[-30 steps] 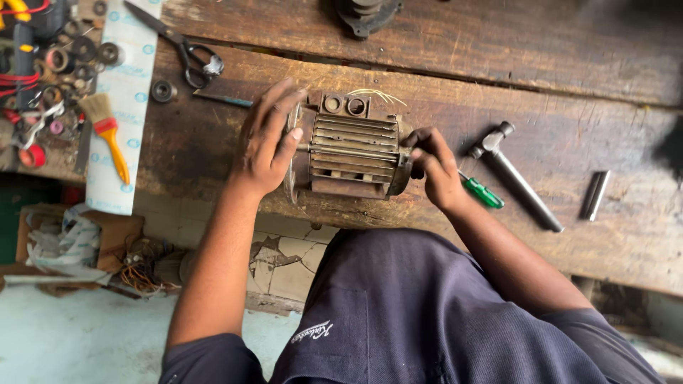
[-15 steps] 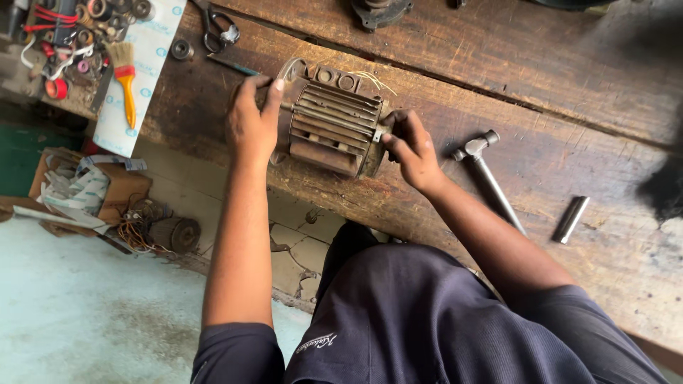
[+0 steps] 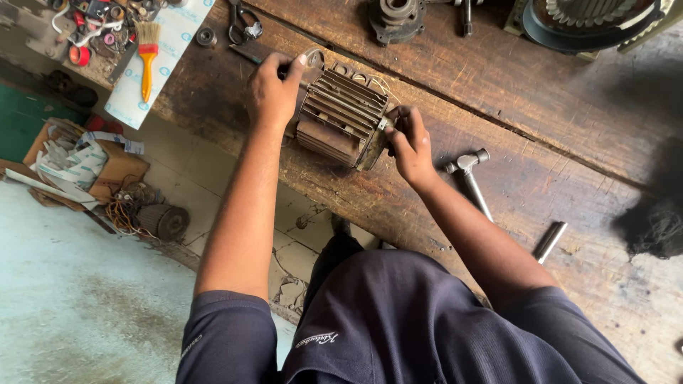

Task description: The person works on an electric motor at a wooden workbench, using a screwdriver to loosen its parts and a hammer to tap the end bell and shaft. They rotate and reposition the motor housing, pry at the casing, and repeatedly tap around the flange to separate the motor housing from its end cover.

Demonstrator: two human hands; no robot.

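A finned brown electric motor body lies on its side on a worn wooden workbench. My left hand grips its left end, fingers curled over the end rim. My right hand is closed around the motor's right end; what the fingers pinch there is hidden. A small hammer lies on the bench just right of my right hand.
A metal rod lies near the bench's front edge. Scissors, a yellow-handled brush and small parts sit at the upper left. Other motor parts and a large round housing are at the back. Cardboard and wire coils lie on the floor below.
The view has shifted, so the motor and hands sit higher and further left in frame. Both hands stay on the motor ends. The green-handled screwdriver seen a second ago is out of sight.
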